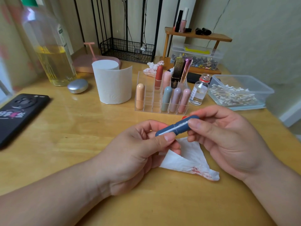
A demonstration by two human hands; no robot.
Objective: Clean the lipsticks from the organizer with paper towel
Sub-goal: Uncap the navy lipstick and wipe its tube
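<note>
The left hand pinches the lower end of the blue lipstick between thumb and fingers. A red-stained paper towel lies on the table just beneath. The right hand grips the lipstick's other end with curled fingers, in front of the organizer.

Soft, even daylight fills the scene, brightest at the left edge. The glossy counter carries pale glare patches, and a faint shadow lies beneath the left hand. Wide-angle distortion bends the edges. The tall bottle looks blurred.
</note>
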